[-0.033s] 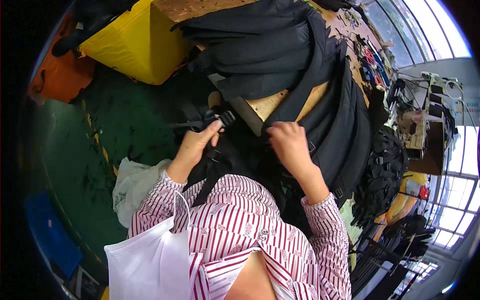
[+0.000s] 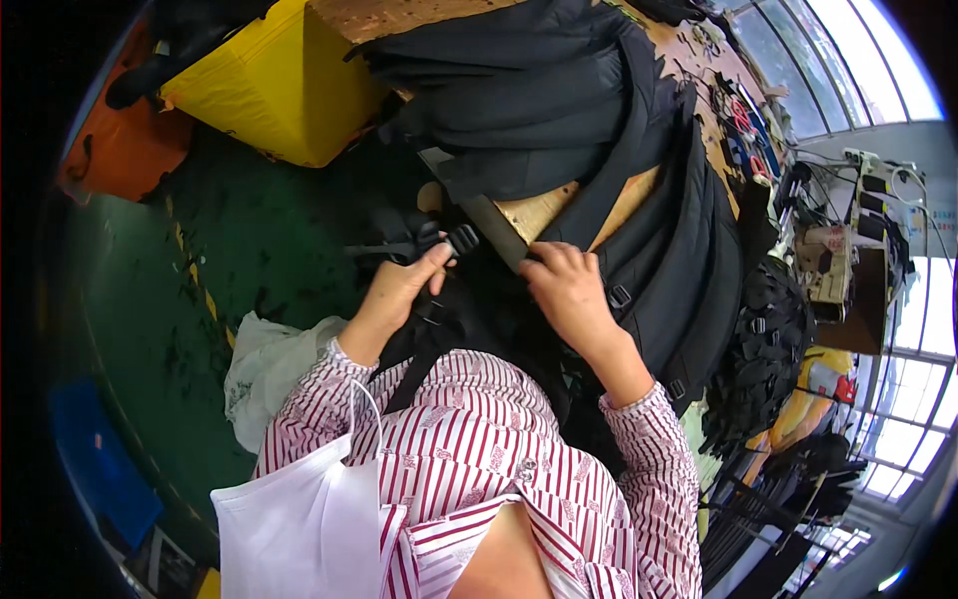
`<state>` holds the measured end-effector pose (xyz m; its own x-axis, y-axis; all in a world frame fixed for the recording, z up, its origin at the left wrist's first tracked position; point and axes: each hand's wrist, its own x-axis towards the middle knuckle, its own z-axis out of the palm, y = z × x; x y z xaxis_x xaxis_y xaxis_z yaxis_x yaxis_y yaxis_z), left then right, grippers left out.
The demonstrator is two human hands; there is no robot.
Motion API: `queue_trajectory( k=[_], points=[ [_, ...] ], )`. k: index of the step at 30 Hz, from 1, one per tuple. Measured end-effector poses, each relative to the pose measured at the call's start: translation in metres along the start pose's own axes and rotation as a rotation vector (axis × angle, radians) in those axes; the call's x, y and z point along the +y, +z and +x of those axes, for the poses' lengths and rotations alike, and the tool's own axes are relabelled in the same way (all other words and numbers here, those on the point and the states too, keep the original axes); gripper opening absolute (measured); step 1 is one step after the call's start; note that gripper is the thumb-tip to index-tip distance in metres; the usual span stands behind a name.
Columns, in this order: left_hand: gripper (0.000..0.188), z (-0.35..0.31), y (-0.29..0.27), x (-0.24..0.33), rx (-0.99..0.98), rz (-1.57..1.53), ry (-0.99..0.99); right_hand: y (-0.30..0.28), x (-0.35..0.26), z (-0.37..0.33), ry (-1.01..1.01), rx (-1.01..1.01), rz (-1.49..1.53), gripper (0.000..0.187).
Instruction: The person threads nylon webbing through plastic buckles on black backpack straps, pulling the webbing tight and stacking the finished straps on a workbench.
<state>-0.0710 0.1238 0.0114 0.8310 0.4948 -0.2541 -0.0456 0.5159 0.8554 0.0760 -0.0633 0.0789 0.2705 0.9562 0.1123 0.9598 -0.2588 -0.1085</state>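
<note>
My left hand (image 2: pixel 397 292) pinches a black plastic buckle (image 2: pixel 462 240) between thumb and fingers. Black webbing (image 2: pixel 427 349) hangs below that hand toward my lap. Close to the table corner, my right hand (image 2: pixel 577 299) has its fingers curled down; whatever they may hold is hidden against dark material. Just right of it is another black buckle (image 2: pixel 620 297) on one of several black padded straps (image 2: pixel 689 260) draped over the table's edge. More black padded straps (image 2: pixel 539 110) lie heaped on the wooden table (image 2: pixel 539 210).
Beyond my left hand are a yellow bag (image 2: pixel 269 90) and an orange one (image 2: pixel 135 155). A white plastic bag (image 2: pixel 264 374) lies on the green floor (image 2: pixel 130 299) beside my left arm. At right hang bundled black straps (image 2: pixel 763 334). A white face mask (image 2: pixel 294 529) dangles below my view.
My right hand has shifted slightly left toward the table corner, uncovering more of the buckle beside it. My left hand, with its buckle, has moved slightly right.
</note>
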Motion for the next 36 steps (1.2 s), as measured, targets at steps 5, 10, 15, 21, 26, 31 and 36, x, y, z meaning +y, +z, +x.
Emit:
queue_trajectory(
  k=[5,10,15,21,26,31,36],
  points=[
    [0.026,-0.001,0.005,-0.006,-0.02,-0.073,-0.103,0.013,0.006,0.009,-0.23,-0.259,-0.256,0.025],
    [0.026,0.001,0.01,-0.005,-0.02,-0.074,-0.127,0.011,0.025,0.014,-0.064,-0.135,0.296,0.016],
    [0.025,0.008,0.019,-0.008,-0.087,-0.063,-0.105,0.011,0.019,0.024,0.616,0.106,1.083,0.015],
    [0.025,0.015,0.033,0.002,-0.209,-0.107,-0.102,0.004,0.026,0.031,0.653,0.041,1.099,0.018],
    [0.022,0.014,0.04,0.001,-0.239,-0.13,-0.108,0.004,0.024,0.038,0.638,-0.071,1.277,0.019],
    [0.029,0.014,0.036,0.0,-0.233,-0.148,-0.113,0.006,0.025,0.039,0.628,-0.102,1.39,0.021],
    [0.028,0.014,0.037,0.001,-0.238,-0.124,-0.146,0.006,0.024,0.041,0.592,-0.144,1.423,0.021]
  ],
)
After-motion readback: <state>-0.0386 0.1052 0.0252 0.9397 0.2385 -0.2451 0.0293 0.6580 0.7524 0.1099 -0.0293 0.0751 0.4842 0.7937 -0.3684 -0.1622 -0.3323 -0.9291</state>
